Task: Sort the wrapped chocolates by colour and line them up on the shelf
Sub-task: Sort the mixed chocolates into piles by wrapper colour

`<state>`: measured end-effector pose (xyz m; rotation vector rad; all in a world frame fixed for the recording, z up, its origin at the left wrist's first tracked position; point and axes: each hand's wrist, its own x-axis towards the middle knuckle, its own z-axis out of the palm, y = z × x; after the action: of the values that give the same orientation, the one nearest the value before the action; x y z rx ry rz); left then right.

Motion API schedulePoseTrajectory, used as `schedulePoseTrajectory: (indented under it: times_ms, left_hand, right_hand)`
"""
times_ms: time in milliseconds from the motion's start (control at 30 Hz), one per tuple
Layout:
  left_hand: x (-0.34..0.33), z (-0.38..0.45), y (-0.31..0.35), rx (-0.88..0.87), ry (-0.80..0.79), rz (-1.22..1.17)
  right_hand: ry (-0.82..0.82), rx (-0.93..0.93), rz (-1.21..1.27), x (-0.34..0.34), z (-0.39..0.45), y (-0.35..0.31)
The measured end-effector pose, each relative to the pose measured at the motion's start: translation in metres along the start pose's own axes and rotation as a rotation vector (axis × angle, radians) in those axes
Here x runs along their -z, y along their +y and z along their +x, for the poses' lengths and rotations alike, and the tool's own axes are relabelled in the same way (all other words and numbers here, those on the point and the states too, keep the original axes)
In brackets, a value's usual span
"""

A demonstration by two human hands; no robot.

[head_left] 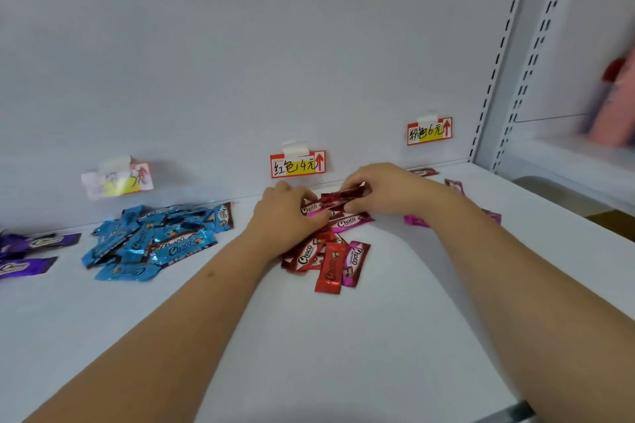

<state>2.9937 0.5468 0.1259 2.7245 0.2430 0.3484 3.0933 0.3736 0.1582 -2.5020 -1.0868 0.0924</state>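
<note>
Fingers [357, 206] of both hands pinch red chocolates [338, 199] above the mixed pile [330, 261].

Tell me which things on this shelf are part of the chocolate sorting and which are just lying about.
Part of the job:
- red chocolates, mixed with pink chocolates
- blue chocolates
- purple chocolates
- red chocolate gripped by the right hand
- left hand on the pile
- price tags
- shelf

Lying about:
- blurred pink and red items on the neighbouring shelf

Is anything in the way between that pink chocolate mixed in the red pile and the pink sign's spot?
Nothing visible blocks it. The pink chocolate lies at the red pile's right edge, and the white shelf toward the pink sign is open, with only the right hand above.
</note>
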Motion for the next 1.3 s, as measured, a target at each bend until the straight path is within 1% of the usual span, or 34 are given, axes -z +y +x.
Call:
schedulePoseTrajectory:
  times_ms: [100, 200, 300, 400, 467, 600, 733, 900, 967, 1067, 1167, 1233, 1300]
  left_hand:
    - [0.007, -0.004, -0.009, -0.023, -0.073, -0.194]
    - [0.010, -0.004, -0.012, -0.029, -0.096, -0.319]
    - [0.009, -0.004, -0.012, -0.034, -0.025, -0.350]
    - [0.011, -0.005, -0.014, -0.031, 0.030, -0.405]
    - [0.013, -0.007, -0.014, -0.039, 0.053, -0.408]
    - [0.015, -0.008, -0.012, -0.038, 0.071, -0.412]
    - [0.016, -0.006, -0.013, 0.016, 0.115, -0.393]
    - [0.018, -0.007, -0.011, 0.089, 0.109, -0.476]
    - [0.019, -0.008, -0.010, 0.101, 0.098, -0.470]
    - [0.020, -0.010, -0.007, 0.060, 0.076, -0.480]
    - [0.021, -0.013, -0.001, 0.008, -0.002, -0.468]
    - [0.022, -0.016, 0.002, -0.035, -0.085, -0.482]
    - [0.023, -0.017, 0.003, -0.063, -0.118, -0.514]
  right_hand:
    - [0.033, -0.014, -0.066, 0.004, 0.001, 0.001]
    - [0.061, -0.035, 0.015, 0.005, 0.002, 0.001]
    - [0.074, -0.086, 0.179, 0.003, 0.002, 0.003]
    - [0.117, -0.104, 0.230, 0.003, 0.003, 0.006]
    - [0.110, -0.107, 0.218, 0.004, 0.003, 0.007]
    - [0.050, -0.073, 0.061, 0.006, 0.002, 0.006]
    - [-0.020, -0.110, 0.116, 0.006, -0.003, -0.001]
    - [-0.015, -0.108, 0.053, -0.002, 0.001, -0.001]
    - [-0.027, -0.104, 0.051, -0.002, 0.001, -0.002]
    - [-0.053, -0.100, 0.042, 0.001, -0.001, -0.004]
    - [-0.108, -0.109, 0.011, 0.007, -0.005, -0.008]
    - [-0.146, -0.112, 0.026, 0.010, -0.009, -0.012]
    - [-0.127, -0.108, 0.015, 0.014, -0.012, -0.015]
